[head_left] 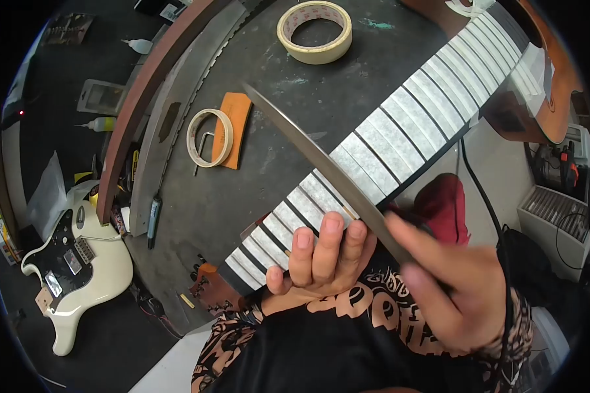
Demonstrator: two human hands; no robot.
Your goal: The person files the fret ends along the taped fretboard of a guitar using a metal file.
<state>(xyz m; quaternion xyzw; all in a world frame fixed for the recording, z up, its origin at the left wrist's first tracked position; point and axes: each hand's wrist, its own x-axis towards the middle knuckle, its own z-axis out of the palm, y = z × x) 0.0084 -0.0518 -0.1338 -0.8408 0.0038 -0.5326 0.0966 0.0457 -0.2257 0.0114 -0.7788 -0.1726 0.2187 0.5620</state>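
Observation:
A guitar neck (pixel 410 134) runs diagonally across the view, its fretboard covered with strips of pale masking tape between the dark fret lines. My left hand (pixel 324 259) wraps round the neck from below, fingertips resting on the taped edge near the headstock end. A long, flat metal file (pixel 314 154) crosses over the fretboard at an angle. My right hand (pixel 455 285), a little blurred, grips the file's near end beside the neck. The wooden headstock (pixel 213 288) with its tuners shows at lower left. Part of the orange-brown guitar body (pixel 550 108) appears at upper right.
On the dark workbench (pixel 223 203) lie a big masking tape roll (pixel 314 56), a smaller roll (pixel 191 139) and an orange block (pixel 237 121). Left are a long curved-looking saw blade (pixel 160 141) and a white electric guitar body (pixel 98 265). A black cable (pixel 482 180) hangs at right.

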